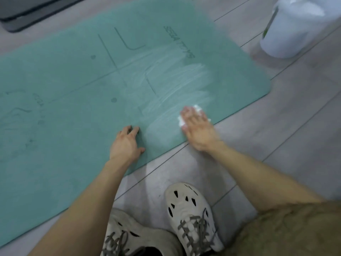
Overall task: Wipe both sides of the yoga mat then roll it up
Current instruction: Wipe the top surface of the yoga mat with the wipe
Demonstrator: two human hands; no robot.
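Observation:
A teal yoga mat (73, 93) with dark guide lines lies flat on the floor, running from the left edge to its end at the right. My right hand (198, 126) presses flat on a white wipe (181, 121) at the mat's near edge, fingers straight. Pale wet streaks fan out on the mat just above that hand. My left hand (126, 143) rests on the mat's near edge to the left, fingertips bent and pressing down, holding nothing.
A white tub of wipes (291, 28) stands on the grey floor beyond the mat's right end. A dark grey mat (27, 13) lies at the top left. My two pale shoes (190, 215) stand on the floor by the mat's near edge.

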